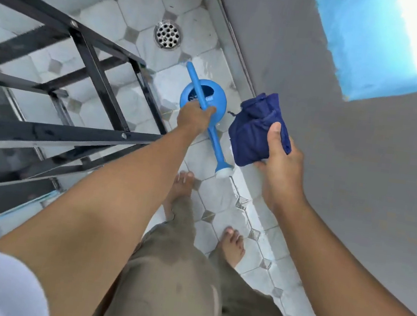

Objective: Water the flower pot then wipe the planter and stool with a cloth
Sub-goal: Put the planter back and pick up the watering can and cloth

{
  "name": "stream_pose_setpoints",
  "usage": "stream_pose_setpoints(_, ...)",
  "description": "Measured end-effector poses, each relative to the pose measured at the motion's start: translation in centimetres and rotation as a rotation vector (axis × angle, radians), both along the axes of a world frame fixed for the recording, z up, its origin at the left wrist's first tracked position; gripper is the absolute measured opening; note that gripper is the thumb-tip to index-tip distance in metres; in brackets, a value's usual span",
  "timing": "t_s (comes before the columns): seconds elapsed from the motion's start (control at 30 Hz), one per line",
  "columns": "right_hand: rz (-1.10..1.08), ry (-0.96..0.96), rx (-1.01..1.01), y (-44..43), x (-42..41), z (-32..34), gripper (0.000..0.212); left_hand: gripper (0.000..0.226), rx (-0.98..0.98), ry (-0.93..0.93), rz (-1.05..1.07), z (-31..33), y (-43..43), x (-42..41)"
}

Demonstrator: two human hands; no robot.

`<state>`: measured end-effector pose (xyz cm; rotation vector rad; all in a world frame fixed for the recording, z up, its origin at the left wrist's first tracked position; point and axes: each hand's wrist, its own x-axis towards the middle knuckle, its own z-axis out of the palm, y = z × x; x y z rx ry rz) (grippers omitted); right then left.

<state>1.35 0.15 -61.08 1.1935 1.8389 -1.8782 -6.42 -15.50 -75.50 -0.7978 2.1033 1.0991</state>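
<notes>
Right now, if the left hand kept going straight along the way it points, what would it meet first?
The left hand, closed on the blue watering can, points down toward the tiled floor. The can would likely touch the tiles first, though depth is unclear.

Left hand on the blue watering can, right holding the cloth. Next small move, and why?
Probably lift the watering can clear of the tiled floor. The left hand is closed round its long handle while the can looks low, at or near the floor. The right hand already holds the folded dark blue cloth, and no flower pot is in view yet.
</notes>
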Motion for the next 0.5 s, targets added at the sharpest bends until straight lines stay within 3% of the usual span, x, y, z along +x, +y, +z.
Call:
stream_pose_setpoints(0.17, -0.003, -0.027, -0.144, -0.9, -1.7, -1.9, 0.017, 0.032, 0.069, 0.001, 0.036, -2.9, -0.3, 0.0)
stream_pose_setpoints(0.3, -0.009, -0.038, -0.286, -2.0, -3.1, -2.7, 0.039, 0.043, 0.242, -0.02, 0.228, -0.8, -0.6, 0.2)
stream_pose_setpoints(0.33, 0.002, -0.044, -0.324, -2.3, -3.5, -2.8, 0.04, 0.055, 0.375, -0.094, 0.393, 0.5, -0.7, 0.4)
stream_pose_setpoints(0.4, 0.034, -0.06, -0.402, -3.2, -4.3, -3.0, 0.039, 0.087, 0.838, -0.26, 0.666, 2.8, -1.8, 1.3)
stream_pose_setpoints(0.43, 0.046, -0.062, -0.432, -3.6, -4.7, -3.1, 0.039, 0.097, 1.074, -0.286, 0.709, 3.6, -2.7, 1.9)
stream_pose_setpoints(0.5, 0.063, -0.065, -0.447, -4.4, -5.7, -3.4, 0.042, 0.096, 1.268, -0.252, 0.733, 4.6, -4.4, 3.0)
